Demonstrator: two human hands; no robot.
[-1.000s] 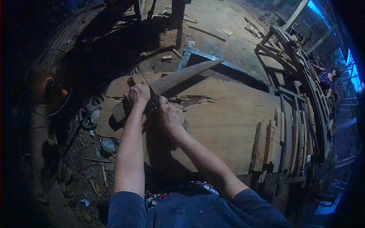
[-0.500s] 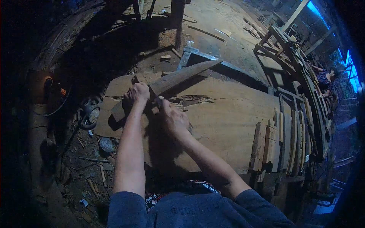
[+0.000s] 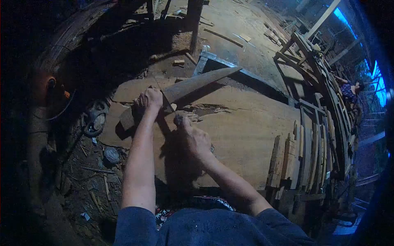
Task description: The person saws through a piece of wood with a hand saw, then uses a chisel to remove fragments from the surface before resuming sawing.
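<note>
A long, tapered piece of wood (image 3: 201, 82) lies slantwise over a broad, cracked wooden slab (image 3: 246, 135), its narrow end pointing to the upper right. My left hand (image 3: 150, 99) is closed on the wood near its wide end. Just right of those fingers, a thin saw blade (image 3: 168, 101) crosses the wood. My right hand (image 3: 196, 137) is wrapped around the saw's handle, lower right of the blade. Most of the handle is hidden by the fingers. Where the teeth meet the wood is too dark to make out.
Several boards (image 3: 287, 160) stand side by side at the right, by a timber rack (image 3: 308, 45). A grey frame (image 3: 254, 76) lies beyond the slab. Scraps and a round object (image 3: 111, 156) litter the ground at left. Another person (image 3: 349, 91) is at far right.
My right hand has drawn back down and to the right with the saw, baring more blade between my hands. My left hand stays on the wood.
</note>
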